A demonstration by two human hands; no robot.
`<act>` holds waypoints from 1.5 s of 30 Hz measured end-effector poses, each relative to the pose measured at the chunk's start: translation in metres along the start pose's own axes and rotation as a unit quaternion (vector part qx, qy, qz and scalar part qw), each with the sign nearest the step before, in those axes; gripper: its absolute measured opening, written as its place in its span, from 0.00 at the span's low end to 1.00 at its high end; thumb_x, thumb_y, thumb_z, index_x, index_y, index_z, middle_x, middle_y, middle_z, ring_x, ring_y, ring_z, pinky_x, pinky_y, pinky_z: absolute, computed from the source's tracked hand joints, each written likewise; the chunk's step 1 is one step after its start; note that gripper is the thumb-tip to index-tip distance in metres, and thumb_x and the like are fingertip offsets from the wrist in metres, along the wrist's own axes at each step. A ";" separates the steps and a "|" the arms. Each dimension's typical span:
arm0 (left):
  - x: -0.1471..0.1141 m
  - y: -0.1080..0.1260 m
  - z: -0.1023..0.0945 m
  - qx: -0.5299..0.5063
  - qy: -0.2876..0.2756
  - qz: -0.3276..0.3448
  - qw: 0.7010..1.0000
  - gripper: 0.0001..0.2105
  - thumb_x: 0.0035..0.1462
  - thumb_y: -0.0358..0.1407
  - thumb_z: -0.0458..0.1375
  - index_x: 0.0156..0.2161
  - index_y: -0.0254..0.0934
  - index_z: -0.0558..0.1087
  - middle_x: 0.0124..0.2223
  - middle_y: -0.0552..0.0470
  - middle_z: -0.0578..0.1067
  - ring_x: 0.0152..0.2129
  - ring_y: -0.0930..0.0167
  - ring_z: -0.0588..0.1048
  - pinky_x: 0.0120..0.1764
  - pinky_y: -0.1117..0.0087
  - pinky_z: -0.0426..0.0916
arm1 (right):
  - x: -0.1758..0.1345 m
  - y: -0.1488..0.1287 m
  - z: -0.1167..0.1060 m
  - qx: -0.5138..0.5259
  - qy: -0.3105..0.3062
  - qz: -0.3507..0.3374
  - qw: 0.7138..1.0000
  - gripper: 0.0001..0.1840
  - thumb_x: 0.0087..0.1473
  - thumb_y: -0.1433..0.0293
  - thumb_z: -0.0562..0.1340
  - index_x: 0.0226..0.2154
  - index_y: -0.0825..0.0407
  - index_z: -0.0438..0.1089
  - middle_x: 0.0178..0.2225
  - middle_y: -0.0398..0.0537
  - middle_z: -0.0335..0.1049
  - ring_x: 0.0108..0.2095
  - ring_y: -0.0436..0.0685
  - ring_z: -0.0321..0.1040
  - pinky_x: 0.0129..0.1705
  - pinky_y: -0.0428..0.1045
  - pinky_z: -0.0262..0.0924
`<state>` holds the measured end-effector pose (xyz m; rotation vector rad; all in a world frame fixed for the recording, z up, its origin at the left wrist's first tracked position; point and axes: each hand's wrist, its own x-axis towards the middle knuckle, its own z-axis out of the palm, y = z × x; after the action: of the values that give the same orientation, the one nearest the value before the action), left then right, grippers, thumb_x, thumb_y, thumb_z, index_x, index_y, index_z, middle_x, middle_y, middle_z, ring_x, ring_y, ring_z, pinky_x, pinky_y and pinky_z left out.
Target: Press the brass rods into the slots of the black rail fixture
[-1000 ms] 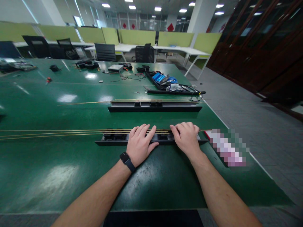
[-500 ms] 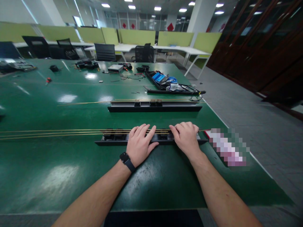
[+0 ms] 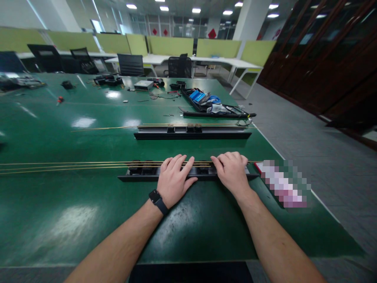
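Gold-coloured rods (image 3: 88,162) and black rail (image 3: 206,178) lie under left hand (image 3: 174,179), spread, and right hand (image 3: 233,172), curled, the two apart (right grip hidden; cannot tell). Rods leave view leftward; open table (image 3: 197,232) nearside, edge beyond right hand.

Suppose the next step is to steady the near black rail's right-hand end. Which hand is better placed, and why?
Right, probably: the right hand rests over the near black rail close to that end, while the left hand lies nearer its middle.

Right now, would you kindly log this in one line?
left grip: spread over nearer rail | right grip: bent over its right part | gold rods: along rail, extending left
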<state>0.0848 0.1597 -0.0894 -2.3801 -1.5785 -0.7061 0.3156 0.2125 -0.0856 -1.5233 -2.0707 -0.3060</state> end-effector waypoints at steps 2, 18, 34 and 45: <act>0.000 0.000 0.000 0.000 -0.001 0.000 1.000 0.28 0.65 0.49 0.59 0.66 0.42 0.67 0.63 0.42 0.73 0.62 0.56 0.68 0.63 0.51 0.58 | 0.000 0.000 0.000 0.016 0.002 0.001 1.000 0.22 0.69 0.54 0.55 0.31 0.49 0.74 0.35 0.48 0.75 0.42 0.59 0.62 0.49 0.57 0.43; 0.000 0.000 0.002 -0.001 0.010 0.001 1.000 0.29 0.63 0.48 0.61 0.66 0.42 0.67 0.63 0.41 0.73 0.62 0.55 0.69 0.62 0.51 0.60 | -0.001 0.000 0.001 0.013 0.003 -0.004 1.000 0.22 0.69 0.54 0.55 0.31 0.49 0.72 0.34 0.47 0.75 0.42 0.59 0.61 0.49 0.56 0.42; 0.000 -0.001 0.002 0.001 0.009 0.003 1.000 0.28 0.65 0.49 0.60 0.66 0.42 0.67 0.63 0.41 0.73 0.62 0.55 0.69 0.63 0.51 0.59 | 0.000 0.000 0.001 0.015 -0.001 -0.006 1.000 0.23 0.69 0.53 0.55 0.30 0.49 0.73 0.34 0.48 0.75 0.42 0.59 0.61 0.49 0.57 0.42; 0.000 0.000 0.000 -0.006 0.003 -0.004 1.000 0.29 0.64 0.48 0.60 0.67 0.42 0.67 0.63 0.41 0.73 0.62 0.55 0.69 0.63 0.51 0.58 | 0.001 0.003 -0.003 -0.008 0.002 0.013 1.000 0.27 0.70 0.54 0.52 0.26 0.50 0.72 0.34 0.50 0.75 0.41 0.59 0.59 0.48 0.57 0.42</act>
<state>0.0850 0.1596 -0.0895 -2.3786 -1.5854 -0.7254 0.3193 0.2130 -0.0830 -1.5568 -2.0475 -0.3159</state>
